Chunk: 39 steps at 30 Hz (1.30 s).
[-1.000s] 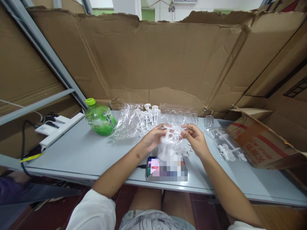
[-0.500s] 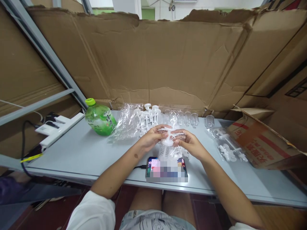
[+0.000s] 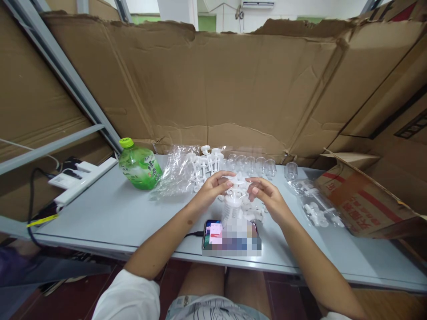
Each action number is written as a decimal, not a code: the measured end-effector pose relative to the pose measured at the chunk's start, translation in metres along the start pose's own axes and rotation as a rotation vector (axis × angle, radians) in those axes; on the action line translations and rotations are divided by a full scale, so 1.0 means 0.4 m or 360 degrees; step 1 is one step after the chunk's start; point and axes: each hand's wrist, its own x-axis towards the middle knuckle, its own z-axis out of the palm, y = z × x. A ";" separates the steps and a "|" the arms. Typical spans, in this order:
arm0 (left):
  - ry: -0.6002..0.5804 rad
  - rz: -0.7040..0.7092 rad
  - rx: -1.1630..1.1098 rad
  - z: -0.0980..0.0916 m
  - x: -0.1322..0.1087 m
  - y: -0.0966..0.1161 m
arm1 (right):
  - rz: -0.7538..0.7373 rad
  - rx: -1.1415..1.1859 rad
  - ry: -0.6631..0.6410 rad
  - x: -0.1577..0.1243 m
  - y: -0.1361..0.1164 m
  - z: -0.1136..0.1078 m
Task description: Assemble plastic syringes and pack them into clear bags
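Observation:
A white plastic piece with spreading arms (image 3: 239, 179) is over a clear ribbed cup (image 3: 231, 208). My left hand (image 3: 216, 186) pinches its left side between thumb and fingers. On the other side my right hand (image 3: 265, 194) is close to the piece, fingers bent and thumb apart from them; whether a fingertip touches an arm I cannot tell. Small white parts (image 3: 254, 209) lie just behind and right of the cup. A phone (image 3: 210, 235) with a lit, partly blurred screen lies in front, with a cable at its left.
White stemmed parts (image 3: 207, 162) lie beside a clear plastic bag (image 3: 171, 171). Clear ribbed cups (image 3: 271, 168) stand along the back. To the left are a green bottle (image 3: 140, 166) and a power strip (image 3: 88, 182). A bag of white parts (image 3: 316, 209) and a cardboard box (image 3: 363, 195) are at right.
My right hand has moved slightly right, away from the white piece, and its fingers have parted. My left hand stays at the piece. The view has tipped up slightly.

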 end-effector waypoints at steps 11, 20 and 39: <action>0.0142 0.0610 0.0862 -0.025 0.005 0.002 | -0.0137 0.0090 0.0203 -0.005 -0.007 -0.010; -0.0118 0.0722 0.0712 -0.055 -0.001 0.009 | -0.0057 0.0303 0.0072 0.004 0.022 -0.029; -0.0344 0.0600 0.0891 -0.072 0.001 0.024 | 0.0124 0.0358 -0.0167 0.010 0.031 -0.018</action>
